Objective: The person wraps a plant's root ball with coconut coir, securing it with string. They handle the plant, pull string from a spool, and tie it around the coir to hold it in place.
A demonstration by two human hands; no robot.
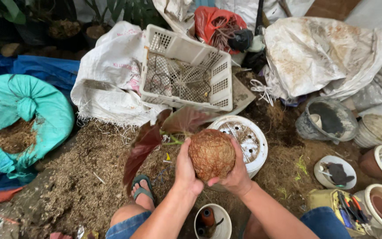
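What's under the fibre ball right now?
A white pot with a perforated bottom sits beneath the fibre ball, held by the left hand and right hand. The pot's near half is hidden.

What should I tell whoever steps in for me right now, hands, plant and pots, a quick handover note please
Left hand: cupped on the left side of the fibre-wrapped root ball.
Right hand: gripping its right and lower side.
The ball is held in the air over the white perforated pot; the plant's dark red leaves point away to the left.
Done: roots are bound in a round ball of brown fibre.
Left: the ball is not in any pot yet.
Nearby: loose fibre on the ground, white crate behind.
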